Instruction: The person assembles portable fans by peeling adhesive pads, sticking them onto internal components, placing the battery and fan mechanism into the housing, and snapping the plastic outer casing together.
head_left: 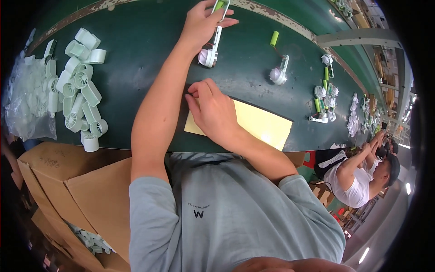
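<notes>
Nearest the camera, a grey T-shirt [244,213] adjoins the near edge of a dark green workbench [149,50]. A cardboard box [97,190] stands near left; a co-worker [353,183] in white occupies the right of the room, where ceiling lights shine. The left arm reaches far, the left hand [201,22] closing its fingers round a pale frame [226,10] with a green part inside. The right hand [214,106] bends inward above the left end of a yellow sheet [258,122], fingers curled and narrow; whether they pinch anything cannot be told. Counted: one sheet; two motor units centrally, one [208,58] just near of the left hand, another [277,75] rightward; at left, over a dozen pale green casings [92,94], overlapping, beside one clear plastic bag [29,102].
</notes>
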`<control>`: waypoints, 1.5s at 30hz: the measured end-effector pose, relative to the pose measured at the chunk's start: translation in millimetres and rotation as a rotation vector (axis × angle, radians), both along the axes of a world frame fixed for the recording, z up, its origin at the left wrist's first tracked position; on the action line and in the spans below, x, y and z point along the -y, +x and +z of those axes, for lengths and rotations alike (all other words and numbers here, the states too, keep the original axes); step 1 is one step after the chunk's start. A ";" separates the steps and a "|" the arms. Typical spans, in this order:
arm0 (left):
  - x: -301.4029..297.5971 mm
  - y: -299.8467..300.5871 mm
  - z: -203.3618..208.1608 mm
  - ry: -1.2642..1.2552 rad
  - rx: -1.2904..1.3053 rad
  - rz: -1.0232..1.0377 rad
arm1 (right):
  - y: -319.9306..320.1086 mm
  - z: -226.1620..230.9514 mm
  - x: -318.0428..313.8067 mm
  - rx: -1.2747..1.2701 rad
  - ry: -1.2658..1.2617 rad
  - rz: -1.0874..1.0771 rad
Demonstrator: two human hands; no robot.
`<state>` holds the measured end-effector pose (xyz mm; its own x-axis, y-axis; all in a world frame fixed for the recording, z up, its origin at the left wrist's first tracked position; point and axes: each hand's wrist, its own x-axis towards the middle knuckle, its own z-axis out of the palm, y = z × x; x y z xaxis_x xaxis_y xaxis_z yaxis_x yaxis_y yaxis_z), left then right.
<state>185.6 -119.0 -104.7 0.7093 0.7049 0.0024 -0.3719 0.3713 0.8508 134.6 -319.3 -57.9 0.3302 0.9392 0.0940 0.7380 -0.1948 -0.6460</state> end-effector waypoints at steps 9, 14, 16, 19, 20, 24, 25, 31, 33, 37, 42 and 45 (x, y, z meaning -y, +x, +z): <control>2.0 -6.1 10.3 -0.024 0.017 0.007 | 21.5 -1.4 19.8 -0.091 0.115 0.138; -0.7 -14.6 12.7 0.016 0.001 -0.108 | 54.7 35.4 53.3 -0.454 -0.172 0.282; 5.8 -17.6 17.8 0.052 -0.017 -0.268 | 77.6 48.5 68.4 -0.496 -0.481 0.283; 33.5 -16.3 33.7 0.101 -0.021 -0.469 | 79.5 27.0 86.4 -0.081 -0.261 0.253; 38.4 -14.5 32.2 0.083 0.001 -0.554 | 78.5 23.4 87.8 0.112 -0.113 0.290; 52.3 -7.9 28.4 0.140 -0.094 -0.626 | 71.6 27.4 95.4 0.225 0.016 0.205; 52.8 -7.1 27.9 0.138 -0.098 -0.629 | 70.4 29.6 98.3 0.193 -0.022 0.240; 54.7 -6.7 25.5 0.219 -0.274 -0.650 | 81.5 21.6 97.0 0.161 -0.048 0.402; 53.6 -11.4 25.5 0.226 -0.245 -0.659 | 87.7 23.6 94.3 0.190 -0.039 0.495; 50.5 -10.9 23.5 0.212 -0.185 -0.727 | 120.7 44.5 84.6 0.067 0.110 0.402; 49.1 -15.4 26.5 0.244 -0.194 -0.759 | 167.5 50.6 30.2 0.232 0.371 0.175; 49.4 -17.1 23.2 0.243 -0.194 -0.779 | 173.7 45.4 15.1 0.229 0.326 0.221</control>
<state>168.5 -168.3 -81.5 0.9966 0.0084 -0.0817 0.0767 0.2595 0.9627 308.3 -334.4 -12.5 0.0613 0.8940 0.4439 0.8700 0.1702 -0.4628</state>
